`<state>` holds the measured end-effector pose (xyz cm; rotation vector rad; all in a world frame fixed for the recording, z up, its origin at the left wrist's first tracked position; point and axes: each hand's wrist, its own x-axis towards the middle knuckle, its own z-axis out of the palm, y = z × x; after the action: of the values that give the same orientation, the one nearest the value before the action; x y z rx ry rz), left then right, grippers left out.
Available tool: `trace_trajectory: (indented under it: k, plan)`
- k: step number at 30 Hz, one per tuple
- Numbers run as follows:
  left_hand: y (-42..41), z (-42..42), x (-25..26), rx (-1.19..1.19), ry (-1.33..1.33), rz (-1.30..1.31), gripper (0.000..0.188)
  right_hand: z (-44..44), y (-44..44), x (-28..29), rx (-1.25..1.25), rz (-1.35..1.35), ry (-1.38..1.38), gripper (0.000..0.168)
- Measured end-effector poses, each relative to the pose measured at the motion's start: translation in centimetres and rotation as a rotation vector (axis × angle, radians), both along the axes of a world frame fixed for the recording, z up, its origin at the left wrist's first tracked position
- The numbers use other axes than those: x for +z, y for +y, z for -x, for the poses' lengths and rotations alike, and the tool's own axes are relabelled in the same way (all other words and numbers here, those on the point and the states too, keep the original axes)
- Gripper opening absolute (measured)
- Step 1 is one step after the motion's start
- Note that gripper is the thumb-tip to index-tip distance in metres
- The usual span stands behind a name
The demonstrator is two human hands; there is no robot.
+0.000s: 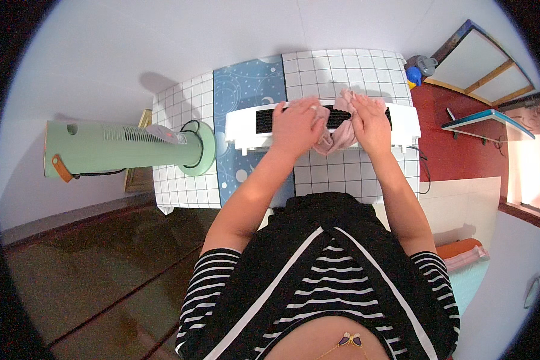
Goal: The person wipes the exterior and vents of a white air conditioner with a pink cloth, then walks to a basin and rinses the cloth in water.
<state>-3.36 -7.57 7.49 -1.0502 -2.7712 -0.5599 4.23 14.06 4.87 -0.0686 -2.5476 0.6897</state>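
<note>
A white electric appliance, likely a convector heater (240, 119), lies across the table in front of me with its black grille (339, 118) facing up. Over that grille a crumpled pink cloth (335, 140) is bunched between my hands. My left hand (297, 126), slightly blurred, presses one end of it against the grille's middle, fingers mostly hidden. The other end is gripped by my right hand (371, 121) toward the grille's right side, and a loop of cloth hangs over the near edge. Small white feet or brackets show along that edge.
A white checked tablecloth with a blue star-patterned strip (247, 81) covers the table. At left stands a green tower-shaped appliance (130, 144) with a tan handle. A black cord (425, 166) hangs at the right edge. Framed panels (472, 67) and a grey bottle (426, 65) are beyond.
</note>
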Motion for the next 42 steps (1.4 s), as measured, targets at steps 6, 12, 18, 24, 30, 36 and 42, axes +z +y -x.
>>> trace_trajectory:
  k: [6,12,18,24,30,36,42]
  plan:
    - [-4.0,0.1,-1.7,0.081,0.069,-0.083,0.033,0.5,-1.3,-0.6,-0.031,-0.064,-0.025,0.038]
    - [-3.1,0.2,-1.9,0.083,0.070,-0.113,0.034,4.1,-5.8,0.8,0.247,-0.030,-0.136,0.046]
    - [-3.3,0.0,-1.9,0.135,0.055,-0.068,0.031,4.6,-7.1,0.7,0.163,-0.174,-0.219,0.046]
    - [-3.2,-0.2,-1.9,0.130,0.074,-0.043,0.032,0.9,-0.1,1.8,-0.126,-0.249,-0.310,0.043]
    - [-2.5,-0.1,-2.2,0.091,0.059,-0.099,0.033,-0.8,4.2,0.5,-0.247,-0.308,-0.133,0.039]
    - [-2.0,0.4,-2.3,0.071,0.037,-0.047,0.037,2.5,-3.5,0.3,0.141,-0.027,-0.131,0.039]
    - [-2.0,0.2,-2.1,0.103,0.001,-0.051,0.041,2.3,-4.9,0.3,0.212,-0.018,-0.085,0.039]
